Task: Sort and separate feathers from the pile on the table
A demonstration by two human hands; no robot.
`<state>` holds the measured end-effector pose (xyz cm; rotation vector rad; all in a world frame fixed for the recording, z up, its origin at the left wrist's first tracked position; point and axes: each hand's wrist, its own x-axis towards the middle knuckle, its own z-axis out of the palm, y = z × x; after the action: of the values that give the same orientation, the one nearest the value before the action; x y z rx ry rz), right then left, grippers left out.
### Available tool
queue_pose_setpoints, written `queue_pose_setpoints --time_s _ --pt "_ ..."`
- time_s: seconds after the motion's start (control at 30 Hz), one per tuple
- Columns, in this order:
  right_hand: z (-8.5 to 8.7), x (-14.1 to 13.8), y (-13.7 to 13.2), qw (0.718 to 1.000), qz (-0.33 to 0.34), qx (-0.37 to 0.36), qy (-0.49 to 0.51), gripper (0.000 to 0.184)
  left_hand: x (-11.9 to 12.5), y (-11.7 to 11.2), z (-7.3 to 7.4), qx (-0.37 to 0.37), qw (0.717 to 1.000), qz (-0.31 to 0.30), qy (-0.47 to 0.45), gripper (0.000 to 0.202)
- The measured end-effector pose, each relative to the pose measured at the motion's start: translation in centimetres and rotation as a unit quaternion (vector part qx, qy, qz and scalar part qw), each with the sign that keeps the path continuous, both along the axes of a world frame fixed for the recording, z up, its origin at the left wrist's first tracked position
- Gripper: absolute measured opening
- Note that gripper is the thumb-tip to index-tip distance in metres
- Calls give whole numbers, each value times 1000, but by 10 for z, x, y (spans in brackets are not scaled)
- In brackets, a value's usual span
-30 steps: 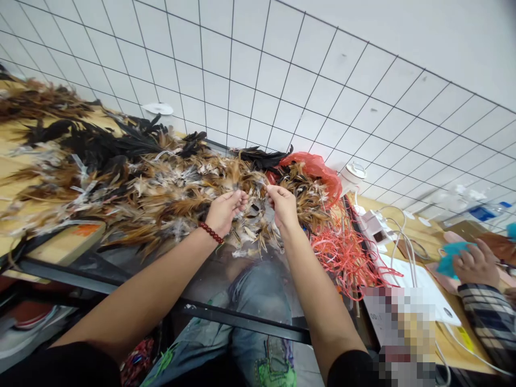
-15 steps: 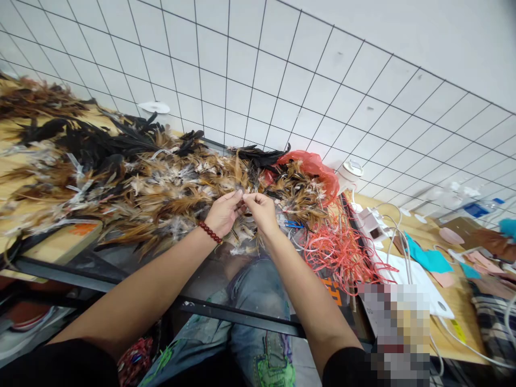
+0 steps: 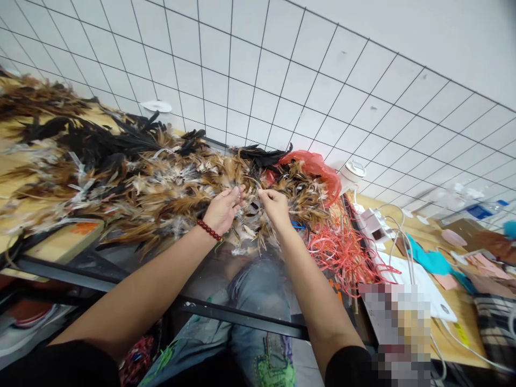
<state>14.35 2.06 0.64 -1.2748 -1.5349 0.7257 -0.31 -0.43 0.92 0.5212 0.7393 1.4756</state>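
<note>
A big heap of brown, black and white feathers (image 3: 133, 177) covers the wooden table (image 3: 56, 247) in front of me. My left hand (image 3: 223, 209), with a red bead bracelet at the wrist, has its fingers curled and pinched on a small feather at the heap's near edge. My right hand (image 3: 276, 204) is a little to the right of it, thumb and fingers pinched on the same thin feather strand that runs between the two hands. A red plastic bag (image 3: 316, 166) lies under the feathers just beyond my right hand.
A tangle of red strips (image 3: 342, 252) lies right of my right hand. Further right are a white device with cables (image 3: 373, 226), white paper (image 3: 415, 279), teal and pink pieces (image 3: 431, 262) and a plaid sleeve (image 3: 494, 328). A wire grid (image 3: 282, 80) backs the table.
My hands met half a second ago and have now drawn slightly apart again. The other person's hand with the teal piece at the right has left the view.
</note>
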Motion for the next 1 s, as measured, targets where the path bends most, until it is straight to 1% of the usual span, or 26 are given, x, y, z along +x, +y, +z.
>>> queue_pose_setpoints --time_s 0.07,0.13,0.17,0.2,0.23,0.3,0.37,0.43,0.53,0.63,0.67,0.73,0.8,0.87,0.9,1.0 --pt "-2 -2 0 996 73 -43 -11 36 1 -1 1 26 999 -27 -2 14" --pt "-2 -2 0 987 131 -57 -67 27 0 -1 2 45 998 -33 -5 14" --pt "-2 0 0 984 145 -58 -92 20 0 0 2 49 998 -27 -6 14" --pt "-1 2 1 982 146 -59 -101 13 -1 0 2 49 999 -18 -4 14" --pt "0 4 2 984 136 -62 -94 12 -1 1 1 47 999 -6 1 15" --pt "3 9 3 991 107 -73 -42 19 -2 3 0 43 999 12 16 14" --pt "6 11 3 991 101 -85 19 19 -1 3 -1 45 998 23 41 12" --pt "9 10 1 985 127 -100 58 21 1 3 -4 53 996 28 65 11" --pt "9 3 -4 973 188 -122 64 27 4 1 -6 67 993 24 97 11" --pt "7 -7 -8 965 214 -127 77 28 6 0 -8 87 990 8 111 16" --pt "6 -9 -9 966 208 -127 89 28 6 0 -7 91 990 3 107 17" --pt "7 -12 -9 975 159 -108 112 25 6 -1 -6 80 993 -2 84 18" --pt "10 -11 -8 986 86 -66 128 23 4 0 -6 43 998 -6 48 16" --pt "15 -9 -8 989 42 -39 140 23 2 0 -5 6 1000 -22 21 14" --pt "17 -8 -8 988 43 -39 144 23 1 1 -6 -6 999 -34 14 13" --pt "17 -7 -8 984 84 -50 151 25 -1 2 -6 -25 997 -70 6 11"
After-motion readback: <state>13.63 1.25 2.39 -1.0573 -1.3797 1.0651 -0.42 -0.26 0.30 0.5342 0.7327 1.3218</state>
